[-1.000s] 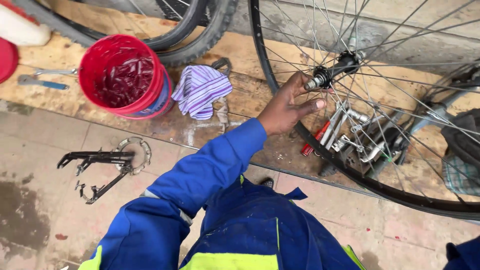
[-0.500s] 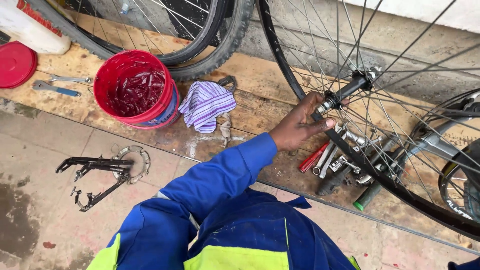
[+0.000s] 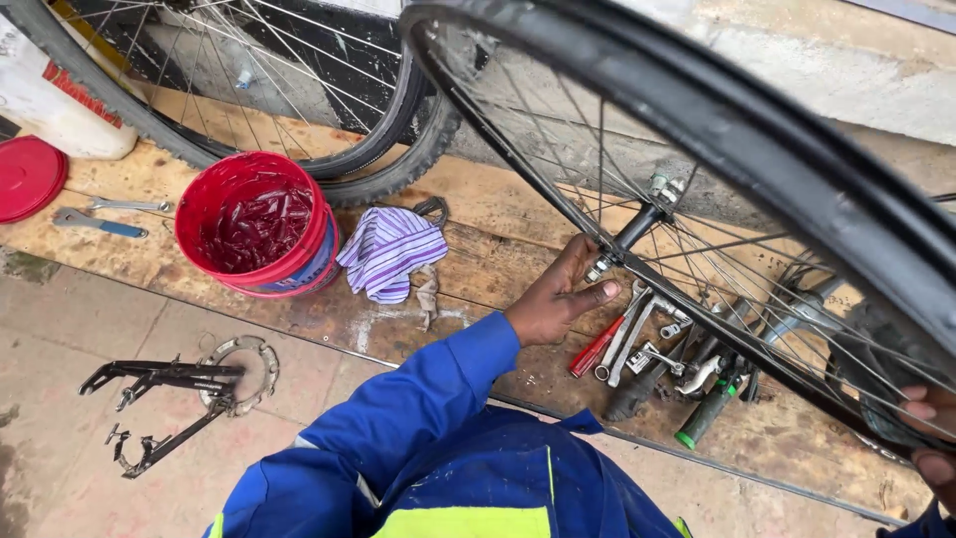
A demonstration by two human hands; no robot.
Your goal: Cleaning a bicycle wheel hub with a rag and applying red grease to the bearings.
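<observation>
Head view looks down on a person in a blue jacket with yellow-green trim, working at a bicycle wheel (image 3: pixel 717 130) that stands close to the camera on the right. Left hand (image 3: pixel 558 299) reaches from the blue sleeve to the wheel's hub (image 3: pixel 637 227), thumb and fingers pinching around the near end of the axle, the fingertips touching metal. Right hand (image 3: pixel 931 438) shows only at the right edge, a few fingers curled over the tyre; whether it grips tightly I cannot tell. Just right of the left hand, under the spokes, a heap of wrenches (image 3: pixel 647 339) lies on the wooden board (image 3: pixel 478 199), with a red-handled tool (image 3: pixel 595 347) nearest the wrist. Left of the hand lies a striped cloth (image 3: pixel 388 249), then a red bucket (image 3: pixel 257 224). A second wheel (image 3: pixel 199 100) leans far left. On the near floor sits a black metal frame part (image 3: pixel 169 394)
</observation>
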